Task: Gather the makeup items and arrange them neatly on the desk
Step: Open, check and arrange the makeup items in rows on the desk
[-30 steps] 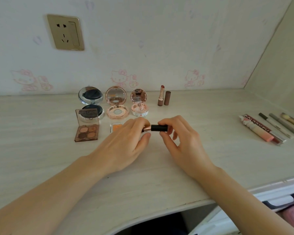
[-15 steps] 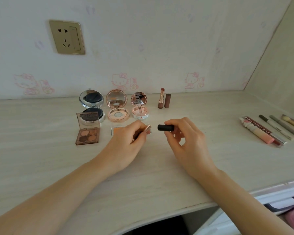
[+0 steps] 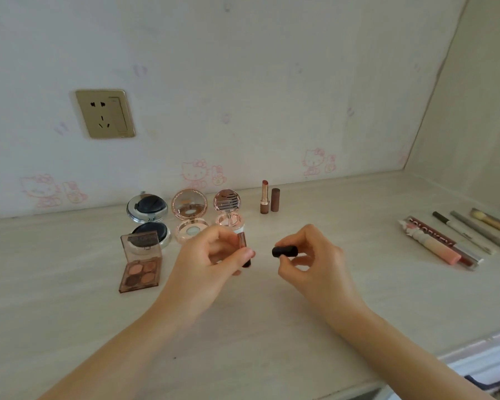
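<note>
My left hand (image 3: 211, 261) pinches an uncapped lipstick (image 3: 244, 249) upright above the desk (image 3: 70, 327). A short way to the right, my right hand (image 3: 315, 264) pinches its black cap (image 3: 285, 251). Behind my hands, three open round compacts stand in a row: black and silver (image 3: 148, 217), rose gold (image 3: 190, 216), and a smaller pink one (image 3: 227, 212). An open eyeshadow palette (image 3: 140, 262) lies in front of the black compact. Another open lipstick (image 3: 264, 197) stands by the wall with its brown cap (image 3: 275, 200) beside it.
Lip gloss tubes (image 3: 433, 243) and several pencils and brushes (image 3: 474, 229) lie at the right of the desk. A gold wall socket (image 3: 104, 113) is on the wall. The desk's front edge runs along the bottom right, over a drawer (image 3: 479, 368).
The cap has come off the lipstick. My hands have drawn apart, and my left hand has turned the lipstick upright. The camera has tilted up.
</note>
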Demonstrator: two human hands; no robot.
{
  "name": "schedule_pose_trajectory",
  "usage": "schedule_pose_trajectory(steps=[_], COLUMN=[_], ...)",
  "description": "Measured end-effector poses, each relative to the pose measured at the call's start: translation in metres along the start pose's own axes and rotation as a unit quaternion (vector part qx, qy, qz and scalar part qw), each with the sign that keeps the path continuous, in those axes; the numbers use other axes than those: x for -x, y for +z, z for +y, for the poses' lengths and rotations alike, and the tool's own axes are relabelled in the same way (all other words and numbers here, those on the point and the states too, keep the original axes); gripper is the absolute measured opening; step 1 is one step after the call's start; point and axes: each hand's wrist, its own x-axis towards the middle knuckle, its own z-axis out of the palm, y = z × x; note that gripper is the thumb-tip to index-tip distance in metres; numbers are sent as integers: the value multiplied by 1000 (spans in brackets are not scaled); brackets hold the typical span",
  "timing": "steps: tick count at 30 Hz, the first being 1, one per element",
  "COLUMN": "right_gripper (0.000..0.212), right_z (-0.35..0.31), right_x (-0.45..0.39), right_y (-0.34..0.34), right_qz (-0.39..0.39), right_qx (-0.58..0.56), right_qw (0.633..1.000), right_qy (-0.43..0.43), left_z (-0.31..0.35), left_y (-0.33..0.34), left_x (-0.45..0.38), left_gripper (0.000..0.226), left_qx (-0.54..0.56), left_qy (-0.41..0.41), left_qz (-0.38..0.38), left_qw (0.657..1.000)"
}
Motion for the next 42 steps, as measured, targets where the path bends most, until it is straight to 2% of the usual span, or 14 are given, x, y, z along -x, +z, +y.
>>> schedule_pose_trajectory(steps=[4, 7, 11, 15, 19, 23, 30, 36, 42], right_gripper=[17, 14, 9, 12, 16, 18, 18, 18, 19], right_z=[3, 11, 27, 46, 64, 81, 85, 83, 85], right_x=[-27, -52, -83, -110, -125, -123, -120, -119, -119], right_y=[-14, -24, -29, -26, -19, -12, -10, -9, -8], right_qz=[16, 22, 23, 16, -6, -19, -65, -77, -78], right_qx=[-24, -27, -8, 51, 104, 122, 149, 164, 176], right_qw=[999, 998, 996, 993, 989, 987, 985, 983, 981], right_qy=[28, 43, 83, 105, 107, 106, 53, 35, 32], left_z=[15, 25, 24, 8, -3, -12, -26, -20, -20], left_y=[14, 27, 45, 62, 72, 73, 75, 74, 72], left_x=[-16, -39, -80, -115, -137, -151, -159, -163, -164], left_gripper=[9, 3, 8, 7, 8, 6, 10, 18, 14], left_qx=[5, -22, -66, -115, -249, -301, -297, -318, -329], left_qy=[-15, -14, -22, -64, -58, -76, -103, -108, -95], left_qz=[18, 36, 61, 23, -17, -69, -63, -92, -98], left_qw=[1000, 999, 996, 991, 966, 948, 947, 937, 934])
